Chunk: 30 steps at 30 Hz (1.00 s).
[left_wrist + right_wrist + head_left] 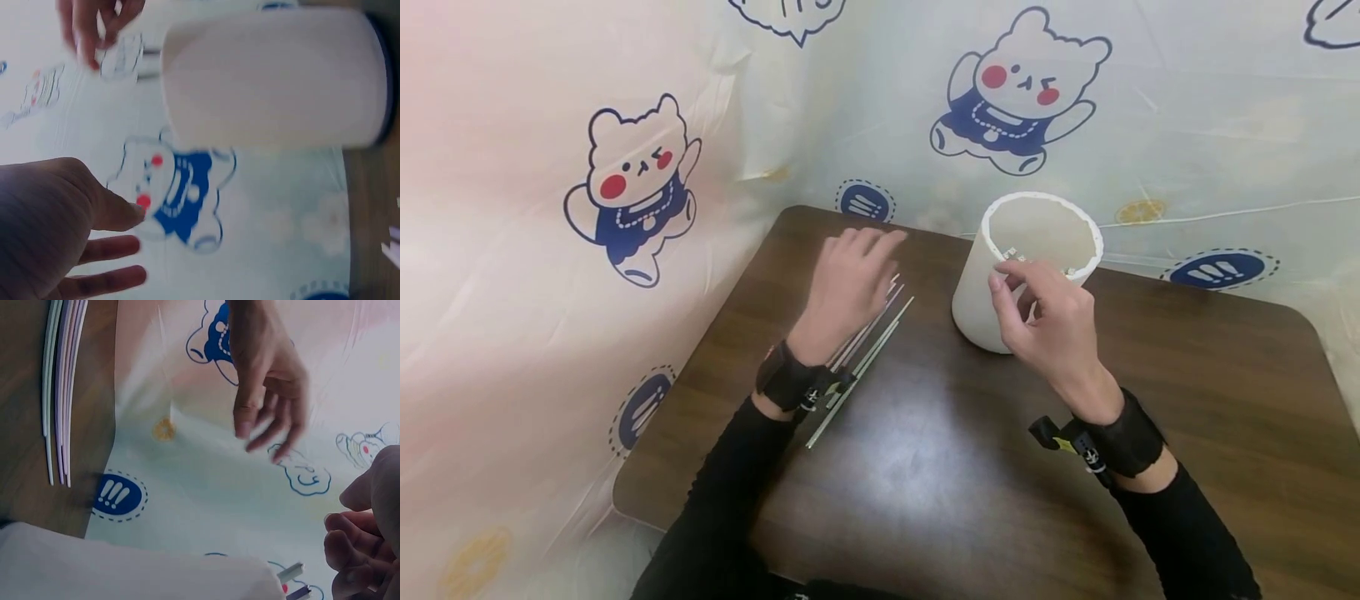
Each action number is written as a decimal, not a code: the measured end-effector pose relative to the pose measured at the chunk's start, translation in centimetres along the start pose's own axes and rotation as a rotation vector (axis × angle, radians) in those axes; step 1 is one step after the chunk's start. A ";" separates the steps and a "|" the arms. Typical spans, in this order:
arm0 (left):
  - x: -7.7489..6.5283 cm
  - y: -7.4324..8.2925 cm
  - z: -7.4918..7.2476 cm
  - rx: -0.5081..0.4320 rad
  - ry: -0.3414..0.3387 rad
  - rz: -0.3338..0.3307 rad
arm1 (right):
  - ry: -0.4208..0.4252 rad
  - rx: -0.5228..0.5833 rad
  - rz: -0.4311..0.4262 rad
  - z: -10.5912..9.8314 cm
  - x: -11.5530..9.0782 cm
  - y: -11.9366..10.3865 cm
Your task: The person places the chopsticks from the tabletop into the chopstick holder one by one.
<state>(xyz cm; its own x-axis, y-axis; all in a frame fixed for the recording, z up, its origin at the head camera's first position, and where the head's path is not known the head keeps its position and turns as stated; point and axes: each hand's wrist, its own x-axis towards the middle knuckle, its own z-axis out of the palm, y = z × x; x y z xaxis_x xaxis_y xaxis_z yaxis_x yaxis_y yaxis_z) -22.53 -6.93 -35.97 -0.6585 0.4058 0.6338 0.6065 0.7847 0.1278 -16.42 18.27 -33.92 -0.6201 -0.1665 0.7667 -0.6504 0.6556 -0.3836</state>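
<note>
My left hand hovers above several long, thin sticks in pale green, purple and white on the table. In the left wrist view, its thumb and fingers are apart with nothing between them. My right hand is raised in front of a white cylindrical bin, partly covering its rim. Its thumb and fingers bend loosely, and the right wrist view shows nothing in those fingers. A few stick ends show inside the bin, and two protruding ends appear beyond its rim in the right wrist view.
The dark brown wooden table has rounded corners. A pale curtain printed with cartoon bears surrounds its back and left sides. Black wrist straps carry small cameras, which stick out beside the wrists.
</note>
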 end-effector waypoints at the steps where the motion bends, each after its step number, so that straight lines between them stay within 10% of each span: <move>1: -0.4 -0.6 -0.2 0.007 -0.025 -0.034 | -0.005 0.010 -0.011 0.0 -0.2 -0.1; 20: -11.4 -8.4 0.3 -0.130 -0.757 -0.536 | -0.195 0.080 -0.184 3.1 -4.6 -2.6; 30: -12.8 -7.8 1.2 -0.145 -0.759 -0.579 | -0.309 0.094 -0.151 3.9 -7.0 -3.0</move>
<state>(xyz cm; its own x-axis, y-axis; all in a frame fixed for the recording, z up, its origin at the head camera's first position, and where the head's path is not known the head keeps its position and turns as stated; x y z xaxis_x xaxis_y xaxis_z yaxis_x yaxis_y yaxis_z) -19.38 -17.70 -45.98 -0.9544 0.2091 -0.2129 0.1130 0.9136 0.3906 -11.83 14.62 -40.20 -0.6084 -0.4806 0.6316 -0.7732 0.5385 -0.3350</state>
